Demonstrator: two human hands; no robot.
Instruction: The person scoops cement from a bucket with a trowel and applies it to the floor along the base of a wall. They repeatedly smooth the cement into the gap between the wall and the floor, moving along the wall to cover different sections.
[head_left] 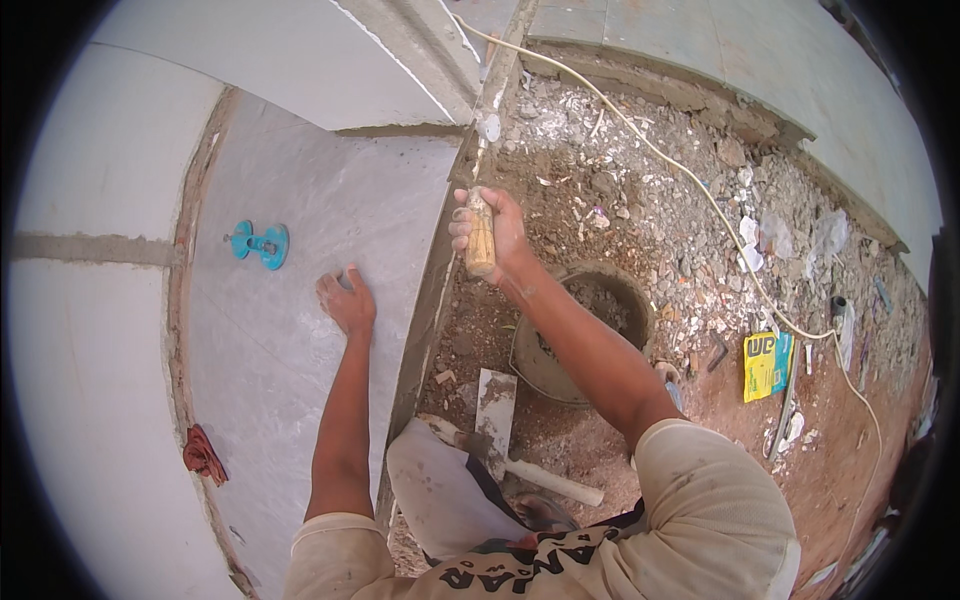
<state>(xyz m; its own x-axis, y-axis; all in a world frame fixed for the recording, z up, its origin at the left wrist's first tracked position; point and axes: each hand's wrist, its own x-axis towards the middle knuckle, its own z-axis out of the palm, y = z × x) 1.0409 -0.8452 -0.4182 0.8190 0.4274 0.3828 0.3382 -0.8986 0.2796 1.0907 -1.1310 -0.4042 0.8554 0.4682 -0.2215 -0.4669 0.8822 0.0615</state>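
My right hand (494, 232) grips the wooden handle (480, 250) of a small trowel (488, 128), whose blade is at the top edge of the grey slab at a narrow concrete strip. My left hand (347, 300) rests on the large grey slab (270, 360) with its fingers bent and apart. Above and left of it, a blue double suction lifter (270, 248) lies on the slab. A red cloth (203, 452) sits at the slab's left edge.
Right of the slab, rubble ground (590, 190) holds a mortar bucket (585, 390), a flat trowel (495, 410), a yellow-and-blue packet (760, 368) and debris. A cream cable (700, 190) runs across it. Pale panels (100, 360) border the left; a ledge (760, 70) borders the upper right.
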